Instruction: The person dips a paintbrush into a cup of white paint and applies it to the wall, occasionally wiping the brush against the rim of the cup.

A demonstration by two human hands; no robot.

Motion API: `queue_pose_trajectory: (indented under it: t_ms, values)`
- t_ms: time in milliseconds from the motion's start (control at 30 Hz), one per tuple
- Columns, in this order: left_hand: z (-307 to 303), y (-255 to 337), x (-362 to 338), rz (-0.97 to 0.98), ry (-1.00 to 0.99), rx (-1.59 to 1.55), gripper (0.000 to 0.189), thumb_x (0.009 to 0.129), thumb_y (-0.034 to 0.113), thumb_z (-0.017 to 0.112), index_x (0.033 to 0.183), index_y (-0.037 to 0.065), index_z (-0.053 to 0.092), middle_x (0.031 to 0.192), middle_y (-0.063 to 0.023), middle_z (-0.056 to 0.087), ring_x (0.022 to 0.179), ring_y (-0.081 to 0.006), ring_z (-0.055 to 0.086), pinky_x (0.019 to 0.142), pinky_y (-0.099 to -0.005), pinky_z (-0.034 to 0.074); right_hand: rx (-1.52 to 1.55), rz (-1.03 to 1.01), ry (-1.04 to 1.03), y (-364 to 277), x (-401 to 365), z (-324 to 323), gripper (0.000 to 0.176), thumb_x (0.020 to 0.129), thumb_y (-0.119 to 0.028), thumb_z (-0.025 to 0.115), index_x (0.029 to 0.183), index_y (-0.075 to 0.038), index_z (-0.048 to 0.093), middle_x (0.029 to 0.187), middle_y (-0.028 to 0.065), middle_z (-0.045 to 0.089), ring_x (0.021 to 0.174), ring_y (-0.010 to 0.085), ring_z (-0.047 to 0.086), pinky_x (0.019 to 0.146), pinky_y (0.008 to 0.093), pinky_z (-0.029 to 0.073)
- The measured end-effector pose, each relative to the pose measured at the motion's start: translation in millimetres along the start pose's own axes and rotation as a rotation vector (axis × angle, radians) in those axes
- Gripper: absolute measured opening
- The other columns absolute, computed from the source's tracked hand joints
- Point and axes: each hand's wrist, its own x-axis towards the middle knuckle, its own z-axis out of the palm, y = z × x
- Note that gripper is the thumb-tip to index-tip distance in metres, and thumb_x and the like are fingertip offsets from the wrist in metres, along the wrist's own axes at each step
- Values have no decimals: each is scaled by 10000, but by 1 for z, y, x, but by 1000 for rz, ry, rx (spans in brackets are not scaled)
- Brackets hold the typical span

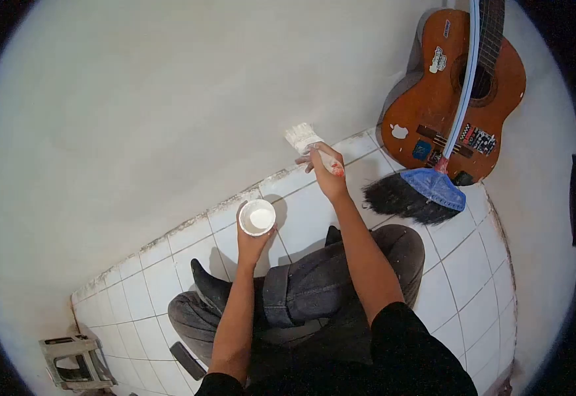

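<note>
My left hand (254, 245) is wrapped round a small white cup (257, 218) with white paint inside, held upright above the tiles. In my right hand (327, 168) is a paintbrush (303, 137) with whitish bristles; its handle shows red marks. The bristles point up and left, in front of the pale wall (169, 99) near its base. Whether they touch the wall I cannot tell. Cup and brush are apart, with the brush to the right and farther up.
An orange-brown guitar (407, 105) with stickers leans in the corner at right. Before it stands a broom (433, 188) with a blue head and black bristles. A stool (73, 363) is at lower left. A dark flat object (187, 360) lies on the tiled floor (449, 284) beside my legs.
</note>
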Motion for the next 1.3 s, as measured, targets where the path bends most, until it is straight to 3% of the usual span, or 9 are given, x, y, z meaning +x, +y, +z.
queue_pose_trajectory:
  t_ms: [267, 333, 767, 833, 967, 1067, 1167, 1233, 1300]
  values:
    - [-1, -11, 4, 47, 7, 68, 962, 695, -11, 839, 1470, 53, 272, 1282, -132, 556, 1161, -238, 590, 952, -361, 533, -50, 49, 20, 2, 1, 3, 182, 984, -145, 557, 1077, -1, 617, 913, 72, 694, 812, 155, 708, 634, 263, 541]
    - [1, -2, 2, -68, 6, -74, 911, 702, 145, 887, 1426, 35, 346, 1320, -127, 539, 1218, -231, 544, 1034, -362, 453, -155, 80, -11, -9, 4, 3, 177, 975, -145, 563, 1055, -2, 631, 927, 80, 699, 807, 157, 709, 640, 268, 546]
    - [-1, -5, 6, -26, -14, -34, 966, 696, 93, 875, 1470, 60, 297, 1326, -127, 532, 1236, -227, 529, 1058, -369, 439, -93, 51, -70, -21, 7, 2, 229, 1006, -179, 530, 1016, 34, 614, 893, 92, 677, 823, 175, 711, 581, 255, 509]
    - [0, -6, 7, -15, 5, 3, 987, 681, 57, 878, 1471, 54, 285, 1291, -129, 551, 1205, -241, 558, 1022, -374, 470, -146, 103, -37, -22, 8, 3, 207, 934, -163, 557, 959, 24, 642, 814, 96, 709, 712, 145, 689, 562, 255, 517]
    - [0, -8, 7, 24, 9, 19, 985, 679, 70, 886, 1466, 49, 293, 1281, -128, 554, 1196, -234, 560, 1019, -363, 468, -159, 98, -26, -19, 8, 1, 206, 908, -175, 563, 927, 12, 648, 769, 111, 709, 669, 151, 677, 566, 285, 522]
    - [-2, -11, 7, -2, -3, -36, 966, 688, 87, 879, 1462, 55, 303, 1308, -119, 541, 1218, -233, 544, 1051, -367, 444, -340, 235, -12, -27, 6, 1, 195, 889, -187, 587, 915, -4, 649, 771, 119, 708, 651, 172, 676, 583, 316, 523]
    - [0, -4, 6, -18, 15, 34, 968, 683, 88, 883, 1459, 54, 307, 1306, -120, 543, 1217, -233, 544, 1048, -364, 447, -459, 168, -40, -35, 3, 4, 181, 867, -188, 603, 909, -17, 646, 736, 109, 684, 637, 187, 668, 587, 329, 514]
    - [-1, -3, 7, 16, 13, 71, 981, 678, 74, 887, 1462, 38, 298, 1288, -134, 553, 1198, -235, 561, 1016, -356, 468, -487, -148, -106, -38, 3, 4, 176, 860, -174, 611, 910, -7, 638, 714, 89, 656, 643, 182, 662, 613, 322, 508]
    - [-3, -11, 8, 22, 12, 72, 985, 678, 76, 887, 1464, 38, 295, 1293, -136, 551, 1204, -238, 559, 1020, -360, 467, -382, -21, -173, -52, 1, 9, 175, 860, -164, 612, 916, 0, 639, 712, 85, 643, 646, 175, 656, 622, 329, 507]
